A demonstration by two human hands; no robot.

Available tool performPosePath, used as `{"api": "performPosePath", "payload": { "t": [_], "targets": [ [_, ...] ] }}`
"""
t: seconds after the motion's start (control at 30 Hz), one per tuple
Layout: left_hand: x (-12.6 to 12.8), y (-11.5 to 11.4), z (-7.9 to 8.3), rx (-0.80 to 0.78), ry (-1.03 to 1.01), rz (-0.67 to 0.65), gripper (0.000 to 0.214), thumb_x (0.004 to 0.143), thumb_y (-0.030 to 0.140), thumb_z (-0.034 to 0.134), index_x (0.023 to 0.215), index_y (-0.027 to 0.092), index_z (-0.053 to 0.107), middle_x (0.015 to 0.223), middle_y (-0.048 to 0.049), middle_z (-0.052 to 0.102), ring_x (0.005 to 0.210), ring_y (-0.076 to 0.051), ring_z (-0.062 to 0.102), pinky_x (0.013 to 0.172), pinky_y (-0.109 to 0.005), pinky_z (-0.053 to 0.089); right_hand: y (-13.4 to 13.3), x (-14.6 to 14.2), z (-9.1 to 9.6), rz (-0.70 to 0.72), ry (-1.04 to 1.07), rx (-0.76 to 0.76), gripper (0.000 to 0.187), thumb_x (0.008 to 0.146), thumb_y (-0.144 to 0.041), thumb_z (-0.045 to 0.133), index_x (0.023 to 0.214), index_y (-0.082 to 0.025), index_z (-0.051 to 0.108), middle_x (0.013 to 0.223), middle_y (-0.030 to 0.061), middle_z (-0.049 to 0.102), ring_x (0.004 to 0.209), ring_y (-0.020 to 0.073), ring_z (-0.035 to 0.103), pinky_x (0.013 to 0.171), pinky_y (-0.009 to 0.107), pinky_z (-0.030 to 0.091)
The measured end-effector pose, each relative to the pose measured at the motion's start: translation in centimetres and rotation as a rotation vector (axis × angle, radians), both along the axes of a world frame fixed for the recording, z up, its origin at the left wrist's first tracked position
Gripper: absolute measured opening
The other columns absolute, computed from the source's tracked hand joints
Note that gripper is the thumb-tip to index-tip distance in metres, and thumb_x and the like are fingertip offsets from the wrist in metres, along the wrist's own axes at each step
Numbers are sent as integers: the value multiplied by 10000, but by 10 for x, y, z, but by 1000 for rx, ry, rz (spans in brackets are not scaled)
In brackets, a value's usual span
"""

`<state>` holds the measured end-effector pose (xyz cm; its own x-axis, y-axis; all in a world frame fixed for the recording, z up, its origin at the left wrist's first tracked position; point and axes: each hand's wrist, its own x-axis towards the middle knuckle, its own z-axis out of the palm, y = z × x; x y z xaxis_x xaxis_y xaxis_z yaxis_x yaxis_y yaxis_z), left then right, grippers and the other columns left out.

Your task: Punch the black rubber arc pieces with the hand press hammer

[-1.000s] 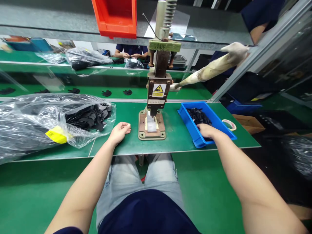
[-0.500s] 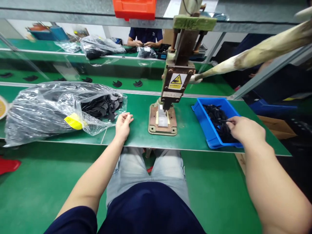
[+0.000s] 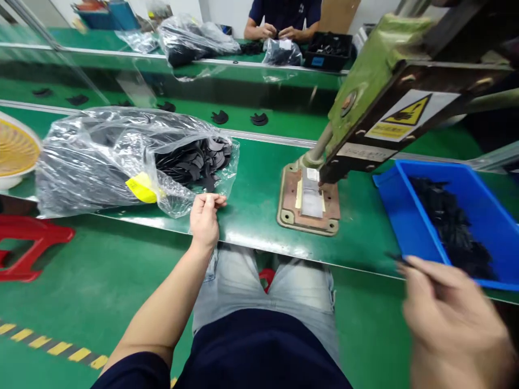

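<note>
One thin black piece [image 3: 395,256], lower right of frame, pinched by right hand [image 3: 454,308] near blue bin [image 3: 407,216]; left hand [image 3: 205,220], just left of centre, fingers pressed together beside clear plastic bag [image 3: 93,156]. Step looks like part pickup; next move seems to need steady pinch.

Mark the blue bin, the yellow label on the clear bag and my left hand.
Blue bin [image 3: 410,216]: head view, on its outer side wall.
Yellow label [image 3: 141,187]: head view, on its middle.
Left hand [image 3: 205,221]: head view, on the middle of the hand.
</note>
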<state>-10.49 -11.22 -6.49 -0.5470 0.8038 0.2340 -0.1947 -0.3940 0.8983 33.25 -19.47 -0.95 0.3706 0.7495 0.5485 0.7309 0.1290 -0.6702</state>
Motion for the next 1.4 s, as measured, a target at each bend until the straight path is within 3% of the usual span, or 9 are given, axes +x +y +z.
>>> {"api": "performPosePath", "payload": {
  "t": [0.17, 0.3, 0.4, 0.53, 0.67, 0.73, 0.83, 1.23, 1.4],
  "targets": [
    [-3, -11, 4, -16, 204, -141, 260, 1036, 464, 685, 954, 218, 708, 875, -39, 723, 866, -184, 716, 844, -340, 575, -7, -62, -21, 567, -37, -72, 406, 875, -155, 749, 1223, -362, 772, 1026, 53, 795, 905, 231, 770, 768, 441, 663],
    [-2, -18, 15, -123, 735, -506, 224, 1026, 389, 701, 885, 216, 717, 840, -36, 711, 784, -178, 660, 776, -332, 525, -3, -78, -29, 657, -42, -73, 446, 877, -58, 723, 1262, -280, 743, 1046, 56, 772, 957, 178, 750, 814, 352, 650],
    [2, -20, 19, -151, 882, -581, 308, 1055, 379, 650, 797, 217, 695, 768, -25, 677, 734, -171, 622, 732, -332, 490, 0, -93, -26, 700, -20, -41, 446, 895, -43, 692, 1274, -274, 739, 1052, 58, 769, 964, 169, 747, 820, 337, 649],
    [21, -34, 19, -190, 650, -534, 236, 1055, 416, 654, 944, 235, 757, 878, -54, 735, 812, -195, 684, 769, -346, 540, 3, -113, -22, 738, 19, 20, 455, 918, -77, 671, 1303, -314, 727, 1071, 60, 774, 975, 188, 756, 817, 374, 669],
    [55, -62, 34, -142, 479, -768, 366, 891, 355, 874, 1240, 279, 794, 1029, -93, 781, 861, -226, 740, 806, -386, 612, 2, -125, -24, 752, 82, 39, 419, 923, -101, 676, 1258, -348, 718, 1145, 50, 788, 1059, 212, 773, 882, 429, 693],
    [70, -72, 43, -94, 497, -823, 375, 857, 314, 903, 1222, 291, 818, 994, -86, 784, 820, -220, 739, 785, -387, 624, 0, -127, -27, 758, 118, 32, 436, 917, -109, 697, 1282, -347, 689, 1149, 39, 798, 1067, 208, 779, 902, 427, 696],
    [81, -78, 51, -51, 546, -740, 247, 870, 291, 889, 1114, 291, 847, 908, -65, 779, 766, -205, 722, 744, -369, 620, -5, -127, -33, 738, 163, 7, 498, 920, -136, 722, 1361, -345, 624, 1164, 31, 812, 1079, 202, 793, 938, 424, 698],
    [85, -93, 60, 5, 641, -739, 253, 873, 263, 883, 1119, 298, 836, 888, -59, 780, 790, -217, 740, 774, -381, 625, -18, -115, -35, 756, 180, 20, 491, 939, -164, 711, 1388, -339, 615, 1141, 24, 827, 1079, 199, 811, 947, 415, 707],
    [92, -93, 60, -231, 395, -936, 178, 953, 399, 807, 1061, 258, 793, 928, -91, 801, 770, -224, 766, 703, -371, 641, -10, -111, -23, 879, 51, 126, 439, 947, -131, 670, 1327, -350, 694, 1154, 31, 830, 1100, 207, 803, 922, 432, 706]
  ]
}}
